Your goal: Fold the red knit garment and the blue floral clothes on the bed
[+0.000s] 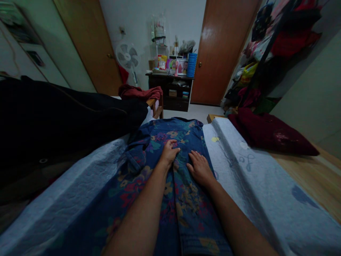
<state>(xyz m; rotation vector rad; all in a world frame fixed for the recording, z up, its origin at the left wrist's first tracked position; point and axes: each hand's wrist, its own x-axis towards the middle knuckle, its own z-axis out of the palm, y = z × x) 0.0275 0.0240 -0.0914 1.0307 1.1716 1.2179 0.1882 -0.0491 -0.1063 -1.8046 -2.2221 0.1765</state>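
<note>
A dark blue garment with a flower pattern [144, 177] lies spread on the pale bed sheet, one sleeve folded in at its left side. My left hand [169, 153] rests on the upper middle of the cloth, thumb and fingers apart, with nothing held. To its right, my right hand [200, 167] lies palm down on the garment near its right edge, fingers spread. A long fold or edge in the cloth runs between my forearms toward me.
Black clothing [66, 124] is heaped on the left. A folded maroon garment [274, 133] sits at the right. Beyond the bed are a red cloth [140, 93], a fan [128, 56], a dark shelf [170, 83] and hanging clothes [287, 42].
</note>
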